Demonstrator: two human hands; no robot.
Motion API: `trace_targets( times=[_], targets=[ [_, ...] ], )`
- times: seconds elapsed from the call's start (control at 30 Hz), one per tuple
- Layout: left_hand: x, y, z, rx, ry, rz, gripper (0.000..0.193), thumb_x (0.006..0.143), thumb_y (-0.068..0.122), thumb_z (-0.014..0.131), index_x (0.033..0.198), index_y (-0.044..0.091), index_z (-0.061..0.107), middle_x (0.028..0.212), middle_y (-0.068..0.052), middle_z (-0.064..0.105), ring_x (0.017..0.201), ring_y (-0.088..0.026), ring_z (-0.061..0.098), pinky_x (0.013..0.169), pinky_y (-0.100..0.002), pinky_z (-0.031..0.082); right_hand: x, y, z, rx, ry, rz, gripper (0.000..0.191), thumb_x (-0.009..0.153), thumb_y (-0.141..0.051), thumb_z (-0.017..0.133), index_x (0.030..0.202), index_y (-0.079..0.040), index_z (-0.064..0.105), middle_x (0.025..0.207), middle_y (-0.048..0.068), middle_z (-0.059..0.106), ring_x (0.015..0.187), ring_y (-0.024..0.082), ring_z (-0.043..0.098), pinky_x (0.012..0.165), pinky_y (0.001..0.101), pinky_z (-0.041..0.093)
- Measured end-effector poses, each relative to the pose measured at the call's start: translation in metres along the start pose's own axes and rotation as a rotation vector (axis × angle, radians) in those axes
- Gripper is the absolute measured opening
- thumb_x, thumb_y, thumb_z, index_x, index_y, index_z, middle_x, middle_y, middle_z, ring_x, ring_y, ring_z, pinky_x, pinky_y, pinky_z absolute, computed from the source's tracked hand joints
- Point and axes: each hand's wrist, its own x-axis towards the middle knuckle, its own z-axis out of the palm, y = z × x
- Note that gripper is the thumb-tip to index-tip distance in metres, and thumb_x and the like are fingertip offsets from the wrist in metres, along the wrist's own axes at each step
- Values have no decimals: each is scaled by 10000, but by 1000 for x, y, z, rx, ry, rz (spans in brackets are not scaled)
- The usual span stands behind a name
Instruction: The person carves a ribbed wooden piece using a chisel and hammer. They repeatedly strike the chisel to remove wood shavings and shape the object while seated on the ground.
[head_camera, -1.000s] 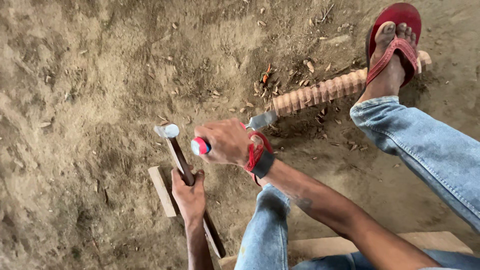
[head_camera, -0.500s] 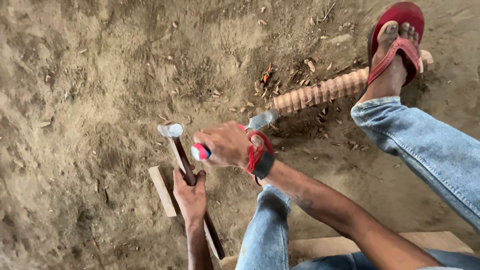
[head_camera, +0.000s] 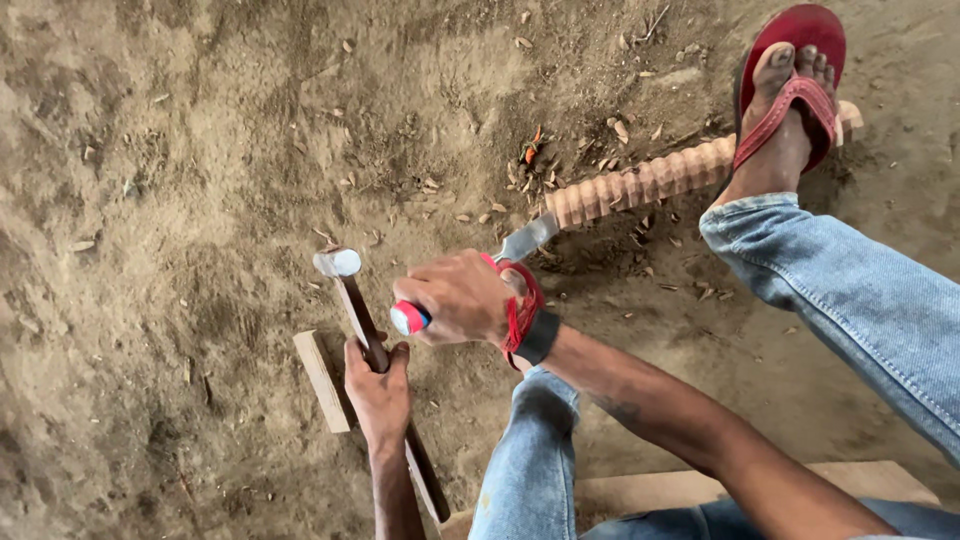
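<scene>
Right hand (head_camera: 462, 300) is closed round a chisel's red-capped handle (head_camera: 408, 318), its steel blade (head_camera: 527, 240) running up and to the right until the tip meets the near end of a carved, ribbed wooden rod (head_camera: 640, 185). That rod lies on the dirt floor (head_camera: 200, 150) along the same slanting line, its far end pinned under a foot in a red sandal (head_camera: 790, 95). Left hand (head_camera: 378, 385) grips a hammer (head_camera: 338, 264) by the shaft, head up, just left of the chisel's butt, above a small wooden block (head_camera: 320, 380).
</scene>
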Motion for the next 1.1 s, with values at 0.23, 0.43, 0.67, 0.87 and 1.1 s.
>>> trace_targets(
  times=[0.23, 0.43, 0.67, 0.87, 1.1],
  targets=[
    [-1, 4, 2, -12, -5, -11, 292, 850, 62, 755, 1077, -6, 584, 957, -129, 659, 793, -216, 657, 738, -360, 536, 3, 9, 6, -1, 37, 56, 201, 800, -164, 767, 812, -151, 567, 670, 4, 596, 548, 189, 592, 473, 369, 459],
    [-2, 6, 3, -45, -11, -84, 356, 859, 86, 750, 1149, 6, 560, 1024, -115, 669, 846, -207, 691, 782, -359, 550, 5, 23, 22, -13, 123, 80, 191, 841, -190, 766, 811, -158, 579, 630, -18, 562, 503, 127, 524, 435, 305, 445],
    [-6, 8, 3, -40, -13, -75, 315, 860, 83, 752, 1111, -2, 582, 960, -113, 668, 819, -210, 678, 753, -362, 548, -9, 13, 21, 9, 22, 28, 165, 844, -181, 763, 854, -164, 599, 674, -17, 578, 536, 126, 557, 473, 309, 470],
    [-8, 5, 5, -7, 5, -117, 291, 840, 82, 779, 1062, 3, 606, 842, -110, 604, 722, -212, 579, 686, -360, 499, 12, 11, 19, -58, -123, 148, 317, 698, -259, 794, 921, -138, 605, 725, 18, 615, 612, 213, 640, 496, 389, 500],
    [-14, -4, -9, -171, 69, -210, 291, 866, 121, 770, 1001, 27, 530, 763, -48, 547, 563, -137, 528, 474, -302, 457, 3, 8, 20, -62, -155, 101, 253, 773, -267, 771, 904, -159, 583, 742, 23, 622, 646, 231, 661, 550, 411, 511]
  ],
)
